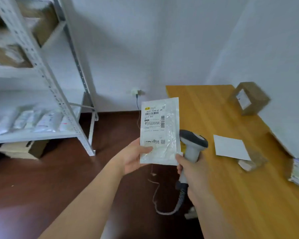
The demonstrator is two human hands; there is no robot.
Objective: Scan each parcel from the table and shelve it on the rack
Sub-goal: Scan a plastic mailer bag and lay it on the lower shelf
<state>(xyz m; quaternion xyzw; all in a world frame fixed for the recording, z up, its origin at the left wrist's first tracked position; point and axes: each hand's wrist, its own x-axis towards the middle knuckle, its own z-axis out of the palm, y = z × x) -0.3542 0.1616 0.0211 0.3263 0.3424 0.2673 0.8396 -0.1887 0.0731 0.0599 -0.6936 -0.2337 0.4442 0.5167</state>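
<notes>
Holding a flat white plastic mailer (160, 131) upright over the dark floor, the left hand (134, 157) pinches its lower left edge, thumb on the front. Its label shows barcodes and the figures "7098". The right hand (193, 171) grips a grey corded scanner (192, 144) just beside the mailer. On the orange wooden table (231, 187) lie a cardboard box (248, 98) and a white sheet (230, 147). Pale pouches (33, 120) fill the white metal rack (47, 80).
</notes>
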